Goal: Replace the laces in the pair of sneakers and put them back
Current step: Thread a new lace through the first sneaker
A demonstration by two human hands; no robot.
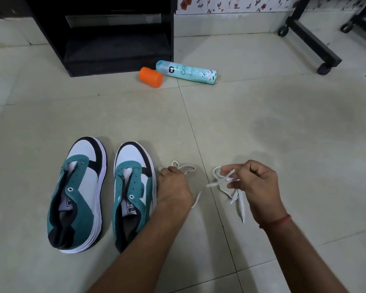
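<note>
Two teal, white and black sneakers stand side by side on the tiled floor, toes pointing away: the left sneaker point(77, 193) and the right sneaker point(133, 189). Their eyelets hold no laces. Just right of the right sneaker, my left hand point(173, 185) grips a bunch of white lace point(185, 168) on the floor. My right hand point(254, 185) is raised further right and pinches a second white lace point(224, 176), whose ends dangle below the fingers.
An orange cap point(150, 77) and a teal spray can point(186, 71) lie on the floor ahead. A black open cabinet point(106, 34) stands behind them. A black wheeled frame point(313, 37) is at the far right.
</note>
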